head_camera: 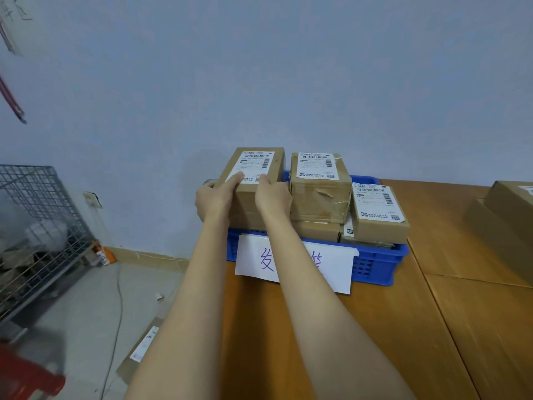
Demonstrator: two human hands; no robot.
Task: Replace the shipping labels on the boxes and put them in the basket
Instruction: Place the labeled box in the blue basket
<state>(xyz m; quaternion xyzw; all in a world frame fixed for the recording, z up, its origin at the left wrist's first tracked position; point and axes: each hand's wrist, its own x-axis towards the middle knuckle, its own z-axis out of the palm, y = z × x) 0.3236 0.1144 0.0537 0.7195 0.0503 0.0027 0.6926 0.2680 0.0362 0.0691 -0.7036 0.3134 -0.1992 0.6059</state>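
I hold a box [251, 180] in both hands over the left end of the basket [375, 267], at about 12 o'clock from me. My left hand [215, 199] wraps its left near corner, with the index finger lying on the label [255, 167]; my right hand [272, 197] clasps the near face just right of it, with the thumb on top. So the box lies directly ahead of both hands, its long axis running away from me toward the wall, and both hands are equally close. It sits on top of other boxes, and its right side is just beside a taped box [318, 186] at 1 o'clock. I judge the coming move is to settle it squarely in the basket, which sits on the table [403, 327].
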